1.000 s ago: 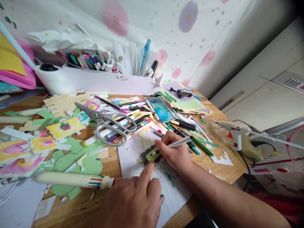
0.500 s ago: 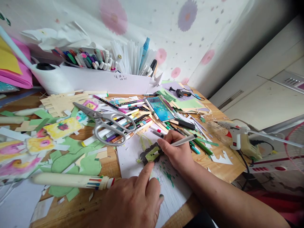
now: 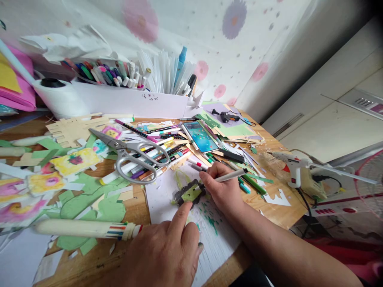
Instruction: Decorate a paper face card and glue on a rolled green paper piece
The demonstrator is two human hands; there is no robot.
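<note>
My right hand [image 3: 223,187] is closed around a white-barrelled marker pen [image 3: 231,175], its tip toward a small paper cutout. This cutout [image 3: 191,194] has a dark scalloped border, a yellow-green middle with small dark marks, and pale green strips at its upper edge. My left hand [image 3: 172,243] presses the cutout's lower edge with an outstretched index fingertip, the other fingers bent and holding nothing. Beneath lies a white sheet [image 3: 163,203] with green paint marks. A thick multicolour pen [image 3: 86,229] lies left of my left hand.
Grey scissors [image 3: 131,153] rest on scattered markers. Green paper scraps [image 3: 98,203] and painted pieces cover the left side. A phone [image 3: 200,136] lies mid-table. Behind stands a white box [image 3: 128,99] of pens. A white glue gun [image 3: 295,165] is at the right edge.
The view has shifted slightly, so the table items sit a little further left. Both hands keep nearly the same place on the cutout, and the pen tip has moved slightly.
</note>
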